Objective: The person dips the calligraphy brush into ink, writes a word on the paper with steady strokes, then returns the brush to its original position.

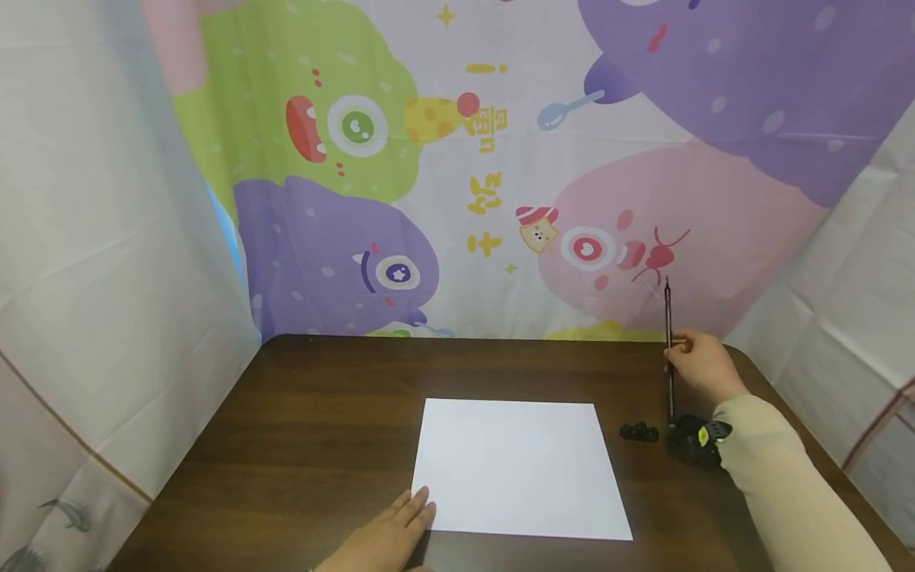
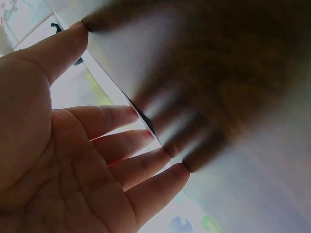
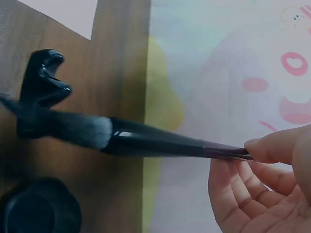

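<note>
My right hand (image 1: 704, 367) pinches a calligraphy brush (image 1: 668, 314) partway along its handle, thumb against fingers. The brush stands upright with its bristles down. In the right wrist view its pale bristles (image 3: 85, 130) darken toward the tip. Below it on the table are a black, peaked brush rest (image 3: 41, 80) and a round black pot (image 3: 41, 206); the pot's contents are too dark to tell. A white sheet of paper (image 1: 515, 469) lies flat. Against its lower left edge rests my left hand (image 1: 389, 532), fingers straight and fingertips on the surface in the left wrist view.
The brown wooden table (image 1: 322, 429) ends at a cloth backdrop (image 1: 486, 302) printed with cartoon monsters. Pale cloth walls (image 1: 107, 238) stand on the left and right. A black wrist camera (image 1: 717, 432) sits at the right cuff, close to the pot.
</note>
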### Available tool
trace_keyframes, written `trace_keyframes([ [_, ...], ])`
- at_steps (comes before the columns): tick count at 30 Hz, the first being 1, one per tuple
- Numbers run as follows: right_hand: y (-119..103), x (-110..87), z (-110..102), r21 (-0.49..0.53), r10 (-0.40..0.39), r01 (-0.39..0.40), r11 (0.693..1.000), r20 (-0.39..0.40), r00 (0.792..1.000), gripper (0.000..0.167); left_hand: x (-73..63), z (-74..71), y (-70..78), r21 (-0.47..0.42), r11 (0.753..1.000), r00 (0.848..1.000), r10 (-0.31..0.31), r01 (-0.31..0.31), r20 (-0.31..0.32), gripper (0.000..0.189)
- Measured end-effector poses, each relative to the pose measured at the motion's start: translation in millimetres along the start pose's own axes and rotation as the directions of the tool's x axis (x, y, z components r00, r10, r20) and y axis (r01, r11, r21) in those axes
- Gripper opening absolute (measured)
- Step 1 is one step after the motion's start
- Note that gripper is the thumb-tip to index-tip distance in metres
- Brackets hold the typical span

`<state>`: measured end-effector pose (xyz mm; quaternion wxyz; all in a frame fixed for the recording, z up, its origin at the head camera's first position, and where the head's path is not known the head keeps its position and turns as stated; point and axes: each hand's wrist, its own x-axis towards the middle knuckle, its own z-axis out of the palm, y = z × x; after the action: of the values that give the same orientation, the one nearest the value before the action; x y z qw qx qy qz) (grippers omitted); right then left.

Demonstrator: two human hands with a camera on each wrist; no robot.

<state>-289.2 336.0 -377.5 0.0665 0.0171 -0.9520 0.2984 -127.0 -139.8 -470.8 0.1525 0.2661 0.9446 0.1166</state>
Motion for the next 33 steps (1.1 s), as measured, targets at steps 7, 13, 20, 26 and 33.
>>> trace_keyframes([
  [7,4.3,-2.2,-15.8,0.047,0.0,0.002,0.999,-0.035,0.999,0.052,0.3,0.6,-0.7,-0.007,1.0,1.0,-0.002,0.002,-0.001,0.08],
  [13,14.3,-4.5,-26.6,0.164,-0.013,0.031,0.986,-0.108,0.994,0.044,0.4,0.2,-0.5,-0.016,1.0,1.0,-0.012,0.012,0.008,0.08],
  [20,20.5,-15.6,-38.1,0.316,0.042,0.008,0.949,-0.153,0.987,0.031,0.2,0.0,1.1,-0.024,1.0,1.0,-0.019,0.019,0.014,0.08],
  [26,28.4,-25.7,-42.7,0.367,0.057,0.02,0.93,-0.196,0.979,0.018,0.6,0.9,0.7,-0.016,1.0,1.0,-0.011,0.011,0.008,0.081],
  [33,41.4,-40.5,-42.4,0.384,0.038,0.092,0.919,-0.317,0.948,0.007,0.9,1.6,-0.2,-0.015,1.0,1.0,-0.015,0.015,0.006,0.082],
])
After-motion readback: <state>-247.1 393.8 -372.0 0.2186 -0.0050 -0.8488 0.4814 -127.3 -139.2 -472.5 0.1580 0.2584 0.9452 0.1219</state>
